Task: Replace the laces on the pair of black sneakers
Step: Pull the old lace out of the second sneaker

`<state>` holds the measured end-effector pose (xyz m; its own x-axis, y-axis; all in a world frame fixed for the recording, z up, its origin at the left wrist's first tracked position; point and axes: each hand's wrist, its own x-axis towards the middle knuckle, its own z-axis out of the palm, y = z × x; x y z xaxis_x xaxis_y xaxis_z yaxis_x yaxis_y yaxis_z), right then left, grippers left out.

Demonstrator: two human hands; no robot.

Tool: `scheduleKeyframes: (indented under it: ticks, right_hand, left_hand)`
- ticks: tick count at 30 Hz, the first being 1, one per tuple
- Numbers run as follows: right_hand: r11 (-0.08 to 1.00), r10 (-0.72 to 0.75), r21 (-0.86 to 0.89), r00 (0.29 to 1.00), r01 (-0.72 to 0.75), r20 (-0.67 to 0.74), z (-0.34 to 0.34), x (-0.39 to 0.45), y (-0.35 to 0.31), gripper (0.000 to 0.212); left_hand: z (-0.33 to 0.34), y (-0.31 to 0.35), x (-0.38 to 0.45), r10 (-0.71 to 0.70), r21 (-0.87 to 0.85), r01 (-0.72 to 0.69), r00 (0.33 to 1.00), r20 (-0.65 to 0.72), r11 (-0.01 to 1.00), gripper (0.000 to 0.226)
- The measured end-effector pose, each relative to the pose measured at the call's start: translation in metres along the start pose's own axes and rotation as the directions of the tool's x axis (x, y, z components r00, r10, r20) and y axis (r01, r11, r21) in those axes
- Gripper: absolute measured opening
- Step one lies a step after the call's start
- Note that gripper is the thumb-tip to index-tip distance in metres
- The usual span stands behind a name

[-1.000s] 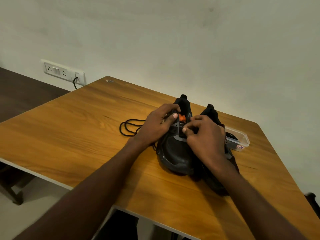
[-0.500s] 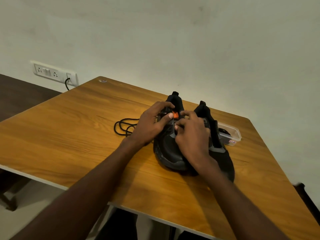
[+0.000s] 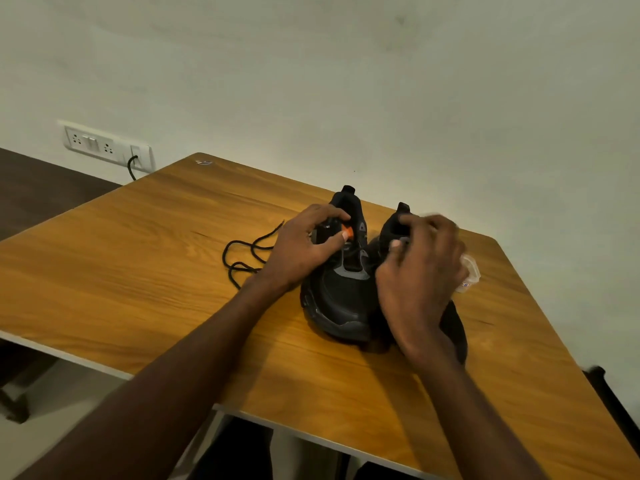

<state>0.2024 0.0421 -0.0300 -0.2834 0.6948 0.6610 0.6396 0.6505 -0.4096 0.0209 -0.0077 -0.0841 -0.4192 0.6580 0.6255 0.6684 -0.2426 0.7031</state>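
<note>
wooden table [image 3: 138,271] | wall socket panel [image 3: 104,147], cable plugged | clear plastic container [image 3: 471,275] at right

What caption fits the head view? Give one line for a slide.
Left hand grips the left sneaker at its tongue; blurred right hand over the right sneaker; loose black lace on table.

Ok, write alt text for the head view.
Two hands work on a pair of black sneakers on a wooden table: the left hand grips one shoe's tongue, the blurred right hand hovers over the other. A loose black lace lies left.
</note>
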Motion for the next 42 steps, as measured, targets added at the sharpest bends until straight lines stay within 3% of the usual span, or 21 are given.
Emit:
scheduleKeyframes:
  ticks: [2,5,7,9,11,12,15,17,19,21,23,25,26,27,29,31,34,36,38,40,42]
  right_hand:
    - [0.971,-0.209,-0.067,0.948,0.232,0.241,0.001,0.006,-0.003,0.04]
    - [0.926,-0.284,-0.078,0.818,0.369,0.499,0.01,0.016,-0.007,0.028]
    - [0.956,-0.259,-0.02,0.871,0.294,0.417,0.014,0.018,-0.005,0.02]
    - [0.99,-0.046,0.139,0.988,0.026,0.145,0.013,0.019,0.0,0.015]
    - [0.936,0.211,0.296,0.976,-0.189,-0.044,0.009,0.017,0.002,0.011]
    - [0.945,0.226,0.262,0.971,-0.198,-0.081,0.007,0.015,0.002,0.015]
    - [0.99,-0.109,-0.078,0.992,0.114,0.066,0.006,0.008,0.0,0.042]
    - [0.943,-0.269,-0.115,0.918,0.313,0.292,0.01,0.007,-0.005,0.039]
    - [0.938,-0.272,-0.081,0.862,0.336,0.428,0.017,0.012,-0.007,0.025]
    - [0.971,-0.217,-0.016,0.909,0.238,0.356,0.021,0.016,-0.006,0.017]
    - [0.984,0.0,0.176,0.99,-0.025,0.141,0.018,0.021,0.001,0.023]
    - [0.873,0.277,0.419,0.961,-0.25,-0.004,0.01,0.025,0.007,0.03]
    - [0.858,0.317,0.437,0.948,-0.27,-0.038,0.006,0.025,0.008,0.028]
    - [0.902,0.275,0.359,0.96,-0.238,-0.054,0.003,0.024,0.008,0.026]
    - [0.992,0.022,0.12,0.999,-0.027,0.045,0.001,0.021,0.007,0.032]
    - [0.975,-0.208,-0.025,0.945,0.221,0.253,0.005,0.018,0.002,0.038]
    - [0.946,-0.261,-0.052,0.844,0.321,0.468,0.018,0.018,-0.001,0.024]
    - [0.981,-0.196,0.056,0.916,0.188,0.35,0.024,0.016,0.001,0.018]
    - [0.958,0.059,0.271,0.99,-0.093,0.129,0.025,0.014,0.004,0.019]
    - [0.863,0.3,0.44,0.953,-0.249,-0.049,0.022,0.014,0.006,0.02]
    - [0.9,0.298,0.377,0.941,-0.219,-0.163,0.016,0.017,0.009,0.02]
  left_hand:
    - [0.001,0.001,0.0,-0.001,-0.002,0.001,1.0,0.001,1.0,0.032]
    - [0.001,0.001,-0.001,0.004,-0.004,-0.004,1.0,-0.008,1.0,0.032]
    - [0.0,0.0,-0.002,-0.007,-0.015,0.006,1.0,-0.02,1.0,0.031]
    - [0.001,0.0,-0.002,-0.031,-0.041,0.03,0.999,-0.024,0.999,0.03]
    - [0.001,0.0,-0.002,-0.035,-0.045,0.034,0.999,-0.031,0.998,0.03]
    - [0.002,0.0,-0.002,-0.033,-0.041,0.032,0.999,-0.033,0.999,0.03]
    - [0.003,0.002,-0.002,-0.013,-0.051,0.012,1.0,-0.021,0.999,0.027]
    - [0.002,0.001,-0.002,-0.005,-0.081,0.004,1.0,-0.023,0.997,0.025]
    - [0.0,0.0,-0.002,-0.012,-0.106,0.009,0.999,-0.033,0.994,0.024]
    - [0.0,0.0,-0.003,-0.025,-0.123,0.02,0.999,-0.04,0.992,0.024]
    - [-0.001,0.001,-0.003,-0.035,-0.138,0.031,0.999,-0.025,0.99,0.023]
    - [-0.001,0.0,-0.002,-0.034,-0.135,0.032,0.999,-0.012,0.99,0.022]
    - [-0.001,0.0,-0.001,-0.028,-0.125,0.026,0.999,-0.016,0.992,0.023]
    - [0.0,0.0,-0.001,-0.025,-0.119,0.023,1.0,-0.017,0.993,0.023]
    - [0.001,0.002,0.0,-0.033,-0.127,0.031,0.999,-0.008,0.991,0.023]
    - [0.002,0.004,-0.002,-0.038,-0.151,0.038,0.999,0.004,0.988,0.022]
    - [0.001,0.004,-0.002,-0.046,-0.156,0.047,0.999,0.012,0.987,0.02]
    - [-0.001,0.004,-0.002,-0.06,-0.156,0.061,0.998,0.011,0.986,0.019]
    - [-0.002,0.004,-0.001,-0.073,-0.17,0.076,0.997,0.021,0.982,0.018]
    - [-0.002,0.004,-0.002,-0.076,-0.163,0.08,0.997,0.026,0.983,0.018]
    - [-0.001,0.005,-0.002,-0.068,-0.155,0.072,0.997,0.031,0.985,0.017]
